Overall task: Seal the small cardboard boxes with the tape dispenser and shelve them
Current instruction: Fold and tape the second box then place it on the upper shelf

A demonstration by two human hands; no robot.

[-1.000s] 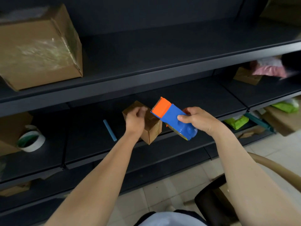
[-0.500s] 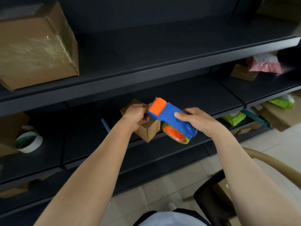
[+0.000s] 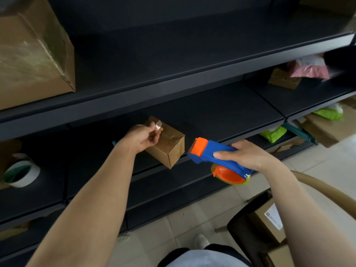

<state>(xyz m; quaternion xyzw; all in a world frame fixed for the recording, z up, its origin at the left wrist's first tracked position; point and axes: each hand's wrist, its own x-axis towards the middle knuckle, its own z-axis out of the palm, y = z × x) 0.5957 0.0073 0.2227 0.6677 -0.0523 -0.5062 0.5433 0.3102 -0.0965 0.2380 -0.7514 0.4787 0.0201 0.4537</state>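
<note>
Since half a second ago the tape dispenser (image 3: 215,154) has come off the small cardboard box (image 3: 169,149) and now hangs just right of it, not touching, its orange nose turned back toward the box. The right hand (image 3: 248,156) grips the blue body, fingers wrapped over the top and thumb along the near side. The left hand (image 3: 142,138) is at the box's far left corner, fingers curled, pinching a short clear strip of tape (image 3: 159,125); whether that strip is stuck to the box cannot be told. The box rests on the dark shelf (image 3: 221,112), its near corner at the front lip. Well left of the box lies a white tape roll (image 3: 21,173). One shelf up, left of the box, stands a large cardboard box (image 3: 34,54).
</note>
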